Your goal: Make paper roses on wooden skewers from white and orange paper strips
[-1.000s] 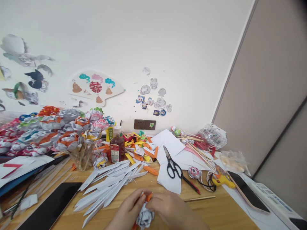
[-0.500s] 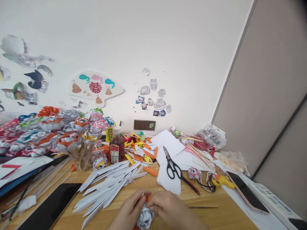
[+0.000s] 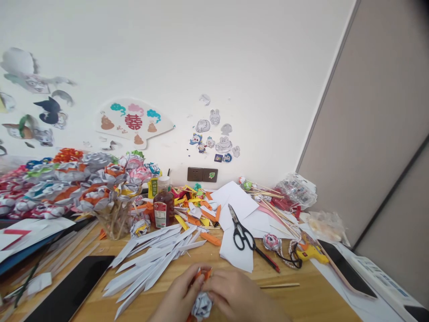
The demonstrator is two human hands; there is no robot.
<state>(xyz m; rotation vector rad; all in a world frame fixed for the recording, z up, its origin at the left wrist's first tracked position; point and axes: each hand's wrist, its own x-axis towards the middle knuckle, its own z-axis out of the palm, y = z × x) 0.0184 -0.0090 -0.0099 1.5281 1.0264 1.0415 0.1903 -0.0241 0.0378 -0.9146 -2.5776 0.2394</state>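
Two bare hands meet at the near edge of a wooden table (image 3: 301, 304), closed around one small paper flower (image 3: 202, 306). The left hand (image 3: 182, 288) grips it from the left, thumb and fingers pinching the orange paper (image 3: 207, 272) at its top. The right hand (image 3: 234, 290) closes on it from the right, fingertips bent in against its upper side; exactly what they pinch is hidden from me. The flower's crumpled white-grey head sits between the two hands and just below the fingertips, on the side nearer the person, with a bit of orange showing at its lower left.

Just beyond the left hand, a loose fan of folded white paper strips (image 3: 154, 264) spreads across the wood, and a black phone (image 3: 72, 288) lies farther left. To the right of the right hand is a thin stick (image 3: 281, 285). Past the hands, black-handled scissors (image 3: 240, 230) rest on white sheets, with a red-and-black pen (image 3: 268, 260) near their handles and a yellow glue gun (image 3: 313, 252) farther right.

Farther back, a bottle of reddish-brown liquid (image 3: 161, 212) stands beside scattered orange and yellow paper pieces, and many finished paper blooms (image 3: 67, 188) crowd the left. Cartoon cutouts (image 3: 223, 143) dot the white wall behind.
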